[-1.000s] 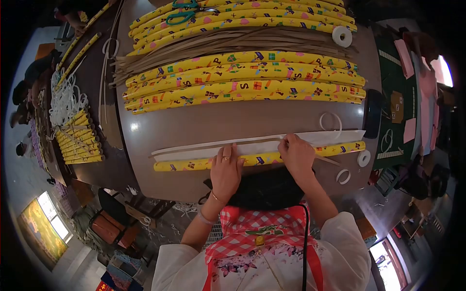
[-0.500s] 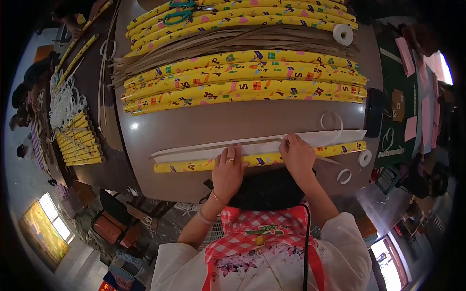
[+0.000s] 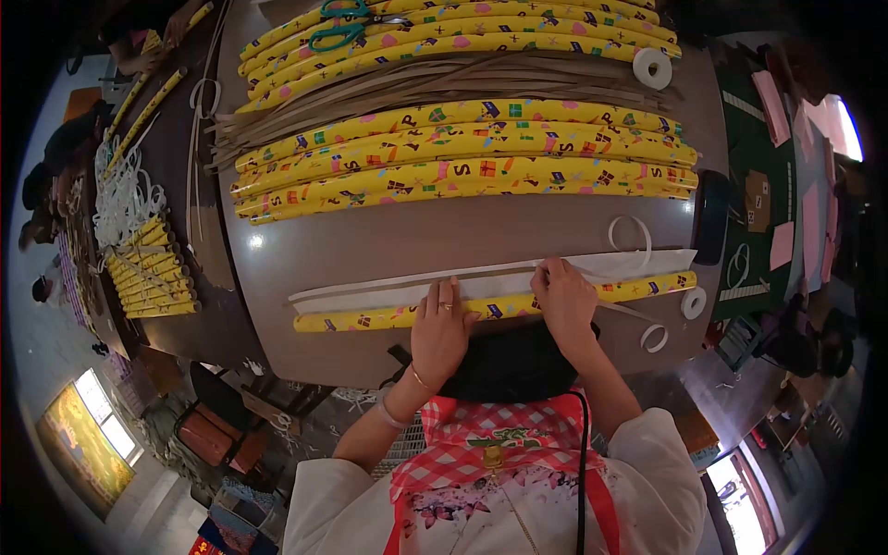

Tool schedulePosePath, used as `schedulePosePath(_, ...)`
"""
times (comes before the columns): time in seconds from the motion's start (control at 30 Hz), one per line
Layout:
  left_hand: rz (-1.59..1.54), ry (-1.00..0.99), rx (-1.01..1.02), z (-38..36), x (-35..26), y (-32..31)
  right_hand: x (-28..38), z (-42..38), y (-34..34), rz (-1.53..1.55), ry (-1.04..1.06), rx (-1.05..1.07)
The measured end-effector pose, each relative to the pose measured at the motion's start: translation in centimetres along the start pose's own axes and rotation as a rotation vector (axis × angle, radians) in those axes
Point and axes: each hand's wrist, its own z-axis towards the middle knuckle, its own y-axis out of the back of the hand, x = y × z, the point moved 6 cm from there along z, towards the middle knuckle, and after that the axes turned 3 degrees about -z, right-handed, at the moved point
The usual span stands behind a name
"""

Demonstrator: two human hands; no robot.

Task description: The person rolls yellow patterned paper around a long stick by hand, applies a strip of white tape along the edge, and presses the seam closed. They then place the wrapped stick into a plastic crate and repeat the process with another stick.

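A roll of yellow wrapping paper [image 3: 361, 321] printed with gifts and letters lies in front of me, its white underside [image 3: 342, 297] showing along the far side. Along that white flap runs a thin brown strip [image 3: 490, 273]. My left hand [image 3: 440, 333], wearing a ring, rests across the roll with its fingers stretched out, fingertips on the strip. To its right, my right hand [image 3: 566, 301] has thumb and fingers pinched at the strip near the flap's edge; the exact grip is partly hidden by the fingers.
More yellow rolls [image 3: 462, 171] lie across the far table, with a bundle of brown strips [image 3: 444, 79] between them. Teal-handled scissors [image 3: 338, 37] rest on top. White tape rolls [image 3: 652, 68] sit at the right. Another person's hand [image 3: 174, 30] shows at upper left.
My left hand has shifted slightly right along the strip. My right hand stays pinched at nearly the same spot. The paper has barely moved.
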Motion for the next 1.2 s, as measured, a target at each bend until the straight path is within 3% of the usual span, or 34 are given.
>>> schedulePosePath(0.27,-0.013,0.087,-0.025,0.2,-1.1,0.7,0.2,0.0,0.2,-0.003,-0.036,0.030)
schedulePosePath(0.57,-0.128,-0.075,-0.045,1.7,-3.5,-0.7,0.2,-0.3,0.1,-0.003,-0.046,0.006)
schedulePosePath(1.2,0.133,-0.199,0.062,1.9,-4.4,-1.2,0.0,-1.3,-1.2,-0.034,-0.103,-0.119)
